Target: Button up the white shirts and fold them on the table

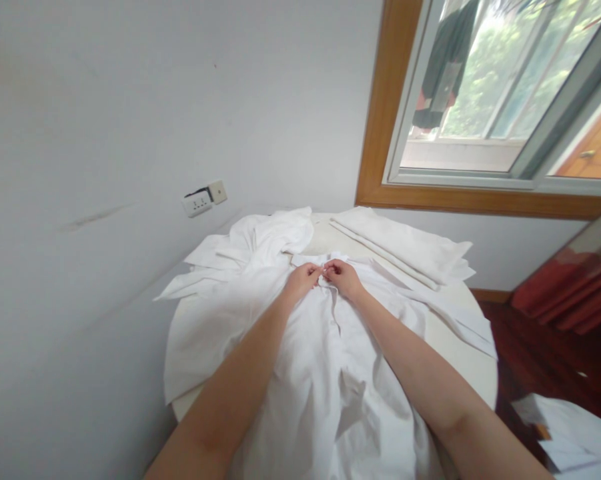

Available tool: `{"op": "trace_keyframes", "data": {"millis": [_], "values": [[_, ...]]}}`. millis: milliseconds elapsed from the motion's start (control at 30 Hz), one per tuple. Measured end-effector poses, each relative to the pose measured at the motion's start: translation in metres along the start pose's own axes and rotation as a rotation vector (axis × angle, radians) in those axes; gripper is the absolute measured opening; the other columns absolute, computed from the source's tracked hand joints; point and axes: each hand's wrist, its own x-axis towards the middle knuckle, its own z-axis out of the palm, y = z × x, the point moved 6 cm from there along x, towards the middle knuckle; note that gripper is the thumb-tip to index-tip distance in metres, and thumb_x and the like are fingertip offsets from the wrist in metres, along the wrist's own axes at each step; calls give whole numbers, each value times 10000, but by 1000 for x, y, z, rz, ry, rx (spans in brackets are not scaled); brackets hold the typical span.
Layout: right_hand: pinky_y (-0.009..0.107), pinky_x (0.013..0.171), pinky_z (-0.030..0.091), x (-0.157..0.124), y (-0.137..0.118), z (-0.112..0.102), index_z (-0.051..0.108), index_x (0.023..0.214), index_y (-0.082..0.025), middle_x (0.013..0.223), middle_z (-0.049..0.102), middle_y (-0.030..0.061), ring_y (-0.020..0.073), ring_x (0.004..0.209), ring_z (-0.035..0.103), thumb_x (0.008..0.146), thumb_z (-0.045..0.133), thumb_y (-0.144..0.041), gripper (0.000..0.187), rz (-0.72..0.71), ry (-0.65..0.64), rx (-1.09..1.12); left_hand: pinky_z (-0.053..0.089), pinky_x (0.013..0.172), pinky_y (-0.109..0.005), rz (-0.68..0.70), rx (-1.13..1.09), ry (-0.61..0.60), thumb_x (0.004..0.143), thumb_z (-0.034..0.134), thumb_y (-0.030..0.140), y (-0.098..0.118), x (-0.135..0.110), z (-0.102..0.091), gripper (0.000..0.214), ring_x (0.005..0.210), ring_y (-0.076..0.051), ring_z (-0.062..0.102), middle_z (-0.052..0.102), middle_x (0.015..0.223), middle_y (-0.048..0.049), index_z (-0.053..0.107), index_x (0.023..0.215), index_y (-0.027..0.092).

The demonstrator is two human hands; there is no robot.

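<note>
A white garment [305, 363] lies spread over a round, pale table [473, 373], its lower part hanging toward me and full of creases. Near its far edge, my left hand [301, 280] pinches the cloth with thumb and fingers. Close beside it, almost touching, my right hand [342, 277] is closed on the same cloth. An opening in the fabric runs down from between the hands. Any small fastening there is too tiny to make out. Long white strips of cloth stretch out to the right across the table.
Bunched white cloth [265, 233] lies at the back left, against the wall. A folded white cloth [397, 241] rests at the back right. Sockets [198, 203] sit on the wall. A wood-framed window [371, 133] is behind. More white cloth [580, 433] is low at right, near red fabric [570, 287].
</note>
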Motion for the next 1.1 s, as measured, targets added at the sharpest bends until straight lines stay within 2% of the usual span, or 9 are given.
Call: {"op": "trace_keyframes", "data": {"millis": [200,633,933,1100], "values": [[221,571,424,-4,-7,1,622,779,-187,614,597,-31,122,594,553,690,497,-212,155,-29,7,-82,418,542,-215,49,13,2,795,533,441,5,-3,0,278,583,-123,589,670,714,-8,635,842,187],[222,563,402,-3,-6,2,608,846,-180,594,559,-49,114,566,527,689,530,-244,186,-36,-5,-96,370,510,-215,49,72,41,819,468,373,2,-1,-2,244,532,-119,549,587,566,27,613,753,188],[224,549,403,-4,-8,1,604,835,-182,597,568,-42,117,562,532,700,521,-223,165,-27,-2,-128,372,505,-208,-23,68,67,784,498,306,-8,6,0,182,545,-119,562,607,572,24,637,779,188],[242,604,463,-3,-4,2,610,818,-181,638,612,-21,123,599,576,727,536,-250,136,9,-31,-27,378,511,-212,-49,60,78,777,490,295,-13,7,0,184,541,-120,561,621,590,24,640,780,189]]}}
